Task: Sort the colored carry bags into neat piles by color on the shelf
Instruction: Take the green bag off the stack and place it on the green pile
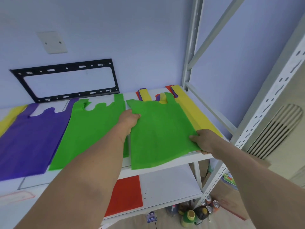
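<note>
Left hand (pixel 130 115) pinching left edge, right hand (pixel 202 141) gripping lower right edge of flat green non-woven carry bag (pixel 158 129) atop mixed stack, right end of white metal shelf (pixel 165 166). Lift level, slide left, square onto neighbouring green bag pile (pixel 92 129).

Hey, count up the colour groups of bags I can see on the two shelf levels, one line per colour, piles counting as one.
Green: 2, the held bag and the green pile
Purple: 2, the purple pile and purple strips at the back
Yellow: 2, the yellow bag right and yellow edge far left
Red: 1, the red bag on the lower level
Total: 7
</note>
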